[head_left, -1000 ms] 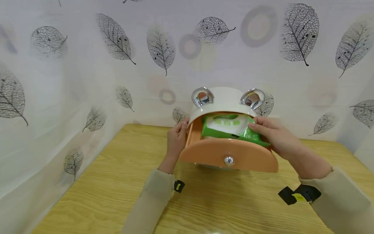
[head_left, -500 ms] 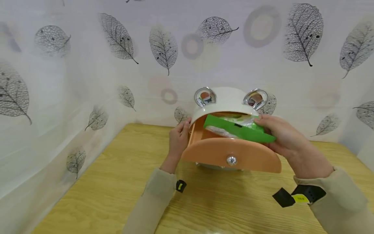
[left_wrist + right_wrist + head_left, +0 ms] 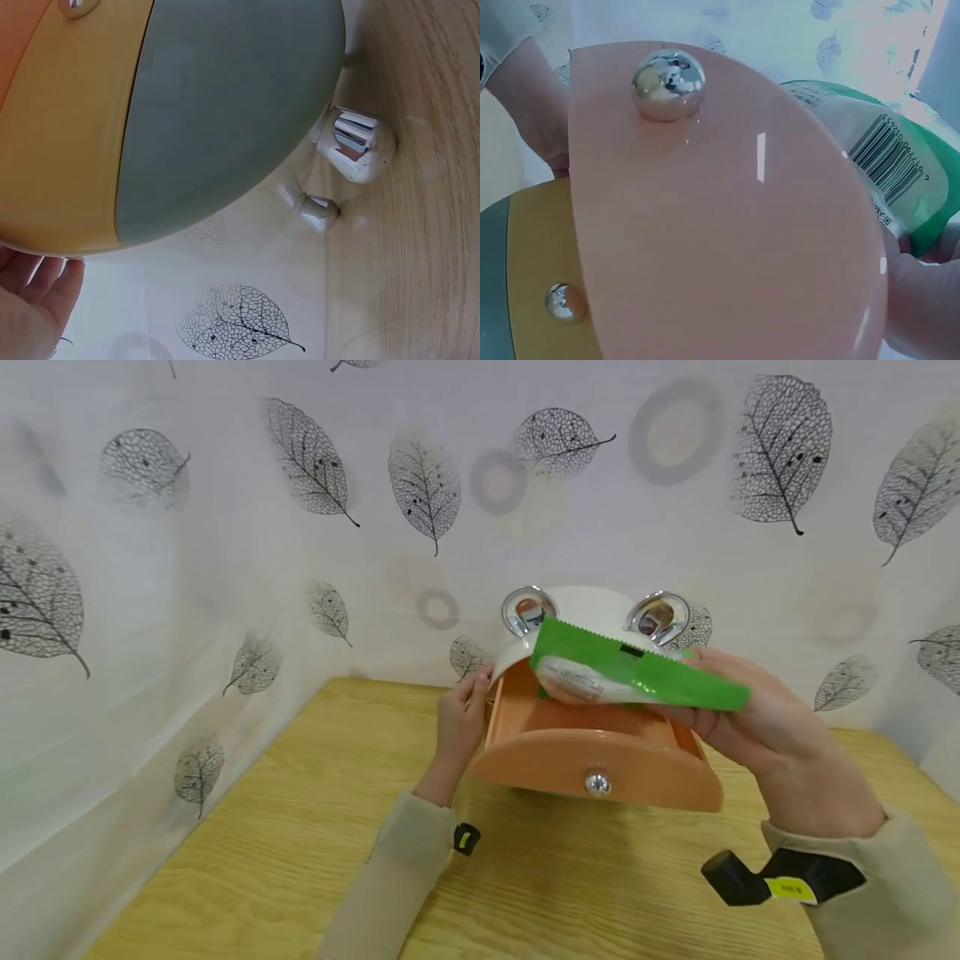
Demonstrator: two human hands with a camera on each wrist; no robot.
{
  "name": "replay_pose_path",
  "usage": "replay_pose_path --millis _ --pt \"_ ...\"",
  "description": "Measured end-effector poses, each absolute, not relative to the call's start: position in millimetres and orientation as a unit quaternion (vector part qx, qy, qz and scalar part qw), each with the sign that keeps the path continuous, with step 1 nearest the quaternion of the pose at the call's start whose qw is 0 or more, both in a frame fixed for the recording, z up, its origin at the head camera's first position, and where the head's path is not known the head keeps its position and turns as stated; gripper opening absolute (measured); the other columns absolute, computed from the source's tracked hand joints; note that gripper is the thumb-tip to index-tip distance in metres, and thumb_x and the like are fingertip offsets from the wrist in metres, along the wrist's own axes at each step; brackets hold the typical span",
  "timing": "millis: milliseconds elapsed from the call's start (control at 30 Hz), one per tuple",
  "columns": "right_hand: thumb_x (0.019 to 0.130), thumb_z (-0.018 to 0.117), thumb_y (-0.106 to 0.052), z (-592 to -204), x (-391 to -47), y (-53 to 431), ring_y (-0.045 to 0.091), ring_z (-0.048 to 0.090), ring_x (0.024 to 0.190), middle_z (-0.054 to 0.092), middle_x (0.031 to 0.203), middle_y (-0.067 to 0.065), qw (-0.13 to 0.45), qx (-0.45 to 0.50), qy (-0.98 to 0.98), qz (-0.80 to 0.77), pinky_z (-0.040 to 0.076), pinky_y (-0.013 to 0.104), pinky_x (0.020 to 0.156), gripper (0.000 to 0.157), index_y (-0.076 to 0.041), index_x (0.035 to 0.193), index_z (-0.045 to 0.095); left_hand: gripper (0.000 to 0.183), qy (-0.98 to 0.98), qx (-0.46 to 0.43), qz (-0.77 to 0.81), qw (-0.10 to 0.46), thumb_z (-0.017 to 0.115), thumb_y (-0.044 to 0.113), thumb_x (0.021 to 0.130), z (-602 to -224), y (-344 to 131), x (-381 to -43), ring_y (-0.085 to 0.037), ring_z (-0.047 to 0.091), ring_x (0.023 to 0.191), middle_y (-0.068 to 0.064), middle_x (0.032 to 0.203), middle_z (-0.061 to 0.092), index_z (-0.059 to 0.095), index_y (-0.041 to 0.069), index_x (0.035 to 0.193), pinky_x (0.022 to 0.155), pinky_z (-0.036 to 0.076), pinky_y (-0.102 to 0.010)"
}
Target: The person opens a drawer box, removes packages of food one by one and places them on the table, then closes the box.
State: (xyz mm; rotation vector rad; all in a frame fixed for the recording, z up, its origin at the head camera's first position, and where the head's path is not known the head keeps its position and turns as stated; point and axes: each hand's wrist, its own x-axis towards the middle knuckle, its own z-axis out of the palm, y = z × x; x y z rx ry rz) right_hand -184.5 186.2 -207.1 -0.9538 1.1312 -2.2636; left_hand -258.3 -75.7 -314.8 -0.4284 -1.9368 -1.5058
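Note:
A round-topped white chest [image 3: 592,607] with chrome ears has its orange drawer [image 3: 540,767] pulled out. My left hand [image 3: 459,720] holds the chest's left edge, its fingers against the side in the left wrist view. A green-and-white plastic packet [image 3: 592,652] is gripped at its right end by my right hand [image 3: 776,735]. It is tilted above the drawer, partly covering the opening. A barcode on the packet [image 3: 891,154] shows in the right wrist view, behind the drawer front. The inside of the drawer that shows is bare orange.
Below the orange drawer sit a yellow drawer [image 3: 67,142] and a grey-green drawer [image 3: 225,97]. Chrome feet [image 3: 358,146] carry the chest on a wooden table [image 3: 285,827]. A leaf-patterned curtain [image 3: 247,560] hangs behind and to the left.
My right hand has lifted the packet up out of the drawer, to the right and nearer, turning its green edge to view. The left hand has stayed at the chest's edge.

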Motion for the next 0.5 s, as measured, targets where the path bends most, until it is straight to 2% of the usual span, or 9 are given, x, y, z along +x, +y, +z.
replay_pose_path --millis 133,367,500 --pt "0.093 0.022 0.011 -206.1 -181.6 186.7 0.03 0.052 0.106 0.052 0.114 0.022 0.207 -0.369 0.406 -0.81 0.04 0.036 0.088 0.032 0.015 0.107 0.05 0.026 -0.738 -0.161 -0.572 0.321 0.045 0.012 0.092 -314.7 -75.9 -257.8 -0.025 0.06 0.09 -0.016 0.107 0.06 0.061 -0.004 0.107 0.071 0.05 -0.036" --pt "0.094 0.018 0.009 -204.9 -177.1 193.2 0.034 0.051 0.106 0.053 0.11 0.024 0.18 -0.384 0.375 -0.825 0.038 0.042 0.089 0.035 0.016 0.099 0.052 0.027 -0.737 -0.166 -0.568 0.326 0.045 0.012 0.093 -316.5 -75.6 -259.8 -0.025 0.058 0.098 -0.016 0.106 0.06 0.061 -0.004 0.107 0.079 0.049 -0.035" --pt "0.093 0.013 0.009 -200.0 -171.1 195.9 0.034 0.049 0.109 0.05 0.113 0.024 0.17 -0.4 0.359 -0.826 0.036 0.042 0.091 0.041 0.017 0.104 0.051 0.027 -0.735 -0.165 -0.572 0.324 0.045 0.012 0.093 -316.2 -75.6 -260.3 -0.026 0.056 0.1 -0.017 0.107 0.059 0.06 -0.004 0.108 0.082 0.047 -0.034"
